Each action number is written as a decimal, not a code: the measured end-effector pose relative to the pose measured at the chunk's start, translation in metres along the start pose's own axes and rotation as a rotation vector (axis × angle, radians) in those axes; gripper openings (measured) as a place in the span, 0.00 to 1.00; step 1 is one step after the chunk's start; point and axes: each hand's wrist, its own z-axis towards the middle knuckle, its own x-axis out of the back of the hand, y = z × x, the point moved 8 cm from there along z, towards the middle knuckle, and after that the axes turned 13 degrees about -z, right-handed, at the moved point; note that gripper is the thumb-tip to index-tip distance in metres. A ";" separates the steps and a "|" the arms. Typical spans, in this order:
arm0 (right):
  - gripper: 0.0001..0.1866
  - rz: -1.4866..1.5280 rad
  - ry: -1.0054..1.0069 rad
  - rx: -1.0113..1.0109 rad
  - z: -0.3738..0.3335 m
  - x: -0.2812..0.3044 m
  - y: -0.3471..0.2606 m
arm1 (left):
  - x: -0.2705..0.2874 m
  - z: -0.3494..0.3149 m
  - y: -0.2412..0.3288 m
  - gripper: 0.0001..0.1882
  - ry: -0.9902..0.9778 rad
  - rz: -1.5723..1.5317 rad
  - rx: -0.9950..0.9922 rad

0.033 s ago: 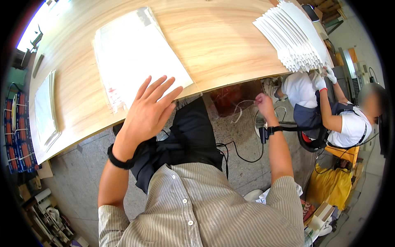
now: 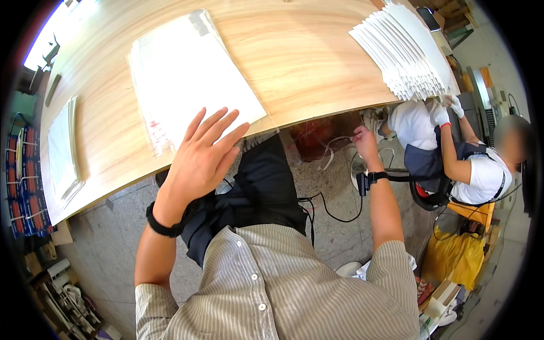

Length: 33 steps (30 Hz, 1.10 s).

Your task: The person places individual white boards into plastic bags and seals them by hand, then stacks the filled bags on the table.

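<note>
My left hand (image 2: 205, 154) is open, palm down with its fingers spread, over the near edge of a stack of white sheets in clear plastic sleeves (image 2: 184, 73). Whether the palm presses on the stack or hovers just above it, I cannot tell. Beyond the table's front edge, my right hand (image 2: 365, 141) is closed in a pinch on a thin whitish strip (image 2: 330, 152). The strip's loose end dangles toward the floor. Its upper end is partly hidden by the fingers.
A fanned pile of white folded papers (image 2: 405, 54) lies at the table's right, near a phone (image 2: 428, 18). A thinner sleeve stack (image 2: 63, 153) is at the left. A seated person in white gloves (image 2: 439, 113) works at right. Black cables (image 2: 334, 218) trail below the wooden table (image 2: 300, 62).
My left hand has shifted very slightly toward me. My right hand still pinches the strip, and the stacks have not moved.
</note>
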 end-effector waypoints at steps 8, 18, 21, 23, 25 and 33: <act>0.21 -0.190 0.288 0.170 0.034 -0.011 0.018 | 0.034 -0.049 -0.005 0.23 0.061 -0.008 0.095; 0.27 -0.049 0.064 0.021 0.047 -0.013 0.009 | 0.043 -0.070 -0.027 0.22 0.120 0.003 0.168; 0.28 -0.056 0.184 0.177 0.039 0.001 -0.007 | 0.047 -0.074 -0.031 0.21 0.132 0.001 0.181; 0.38 0.094 -0.064 0.069 0.046 -0.015 0.010 | 0.049 -0.076 -0.035 0.22 0.121 -0.009 0.184; 0.44 0.382 -0.339 -0.110 0.042 -0.035 0.023 | 0.048 -0.078 -0.037 0.21 0.120 -0.009 0.191; 0.52 0.005 -0.304 -0.022 0.036 -0.022 0.015 | 0.048 -0.085 -0.041 0.21 0.137 -0.019 0.200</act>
